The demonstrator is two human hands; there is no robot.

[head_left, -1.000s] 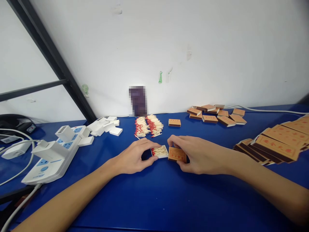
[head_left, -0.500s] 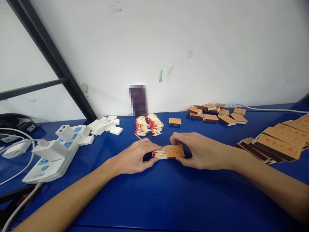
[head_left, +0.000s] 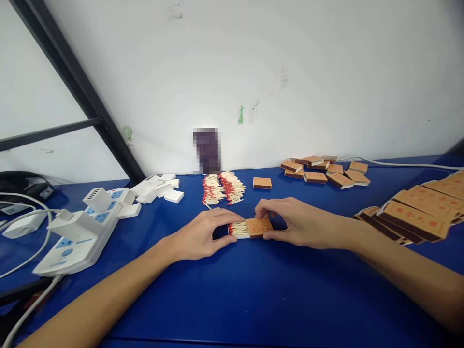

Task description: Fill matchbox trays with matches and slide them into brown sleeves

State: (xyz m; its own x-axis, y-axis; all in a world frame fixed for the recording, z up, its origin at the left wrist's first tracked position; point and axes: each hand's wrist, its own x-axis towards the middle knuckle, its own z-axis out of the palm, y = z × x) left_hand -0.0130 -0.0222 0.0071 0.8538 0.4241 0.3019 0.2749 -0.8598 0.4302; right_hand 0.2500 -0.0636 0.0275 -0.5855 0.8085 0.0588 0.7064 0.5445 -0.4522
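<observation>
In front of me on the blue table lies a half-open matchbox. Its white inner tray [head_left: 243, 236] is full of red-tipped matches [head_left: 238, 228] and sticks out to the left of the orange-brown sleeve [head_left: 259, 226]. My left hand [head_left: 203, 233] pinches the tray's left end between thumb and fingers. The sleeve's right end is gripped by my right hand [head_left: 290, 221], thumb at the near side and fingers at the far side. Behind the hands lie two heaps of loose matches [head_left: 232, 187], and a closed-looking matchbox [head_left: 262, 183] sits right of them.
White empty-looking trays [head_left: 159, 188] are piled at the left, beside a power strip [head_left: 79, 241] with plugs and cables. Matchbox sleeves [head_left: 315, 177] lie scattered at the back right. A stack of matchboxes [head_left: 416, 220] stands at the right. A pixelated dark object [head_left: 207, 151] leans on the wall.
The sleeve has slid slightly left over the tray, with my right hand moving along with it. My left hand stays at the tray's left end.
</observation>
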